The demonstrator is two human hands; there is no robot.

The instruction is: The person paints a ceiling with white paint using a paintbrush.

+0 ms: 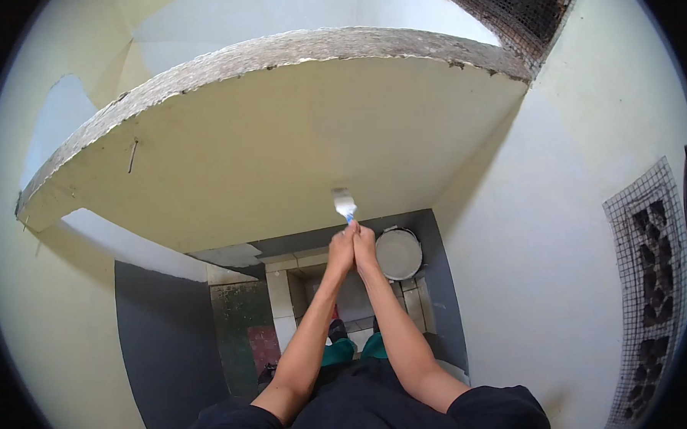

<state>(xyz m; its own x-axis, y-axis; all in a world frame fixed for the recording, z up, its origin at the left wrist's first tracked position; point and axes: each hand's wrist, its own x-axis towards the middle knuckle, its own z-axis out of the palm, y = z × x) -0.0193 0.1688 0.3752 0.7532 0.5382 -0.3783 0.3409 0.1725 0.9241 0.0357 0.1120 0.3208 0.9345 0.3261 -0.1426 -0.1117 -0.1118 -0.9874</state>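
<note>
Both hands are together in front of me at the yellowish wall panel (279, 141). Between them they grip the handle of a putty knife (344, 202), which has a blue part near my fingers and a pale, flared blade pointing up at the panel. My left hand (341, 249) is closed around the handle from the left. My right hand (365, 246) is closed beside it, pressed against the left. The blade's wide end appears to touch the panel's lower part. Most of the handle is hidden in my hands.
A round pale bucket (399, 253) stands below, right of my hands. A nail (133, 156) sticks out of the panel at left. The panel's top ledge (298, 49) is rough. Wire mesh (652, 270) covers vent openings in the right wall. Tiles lie around my feet.
</note>
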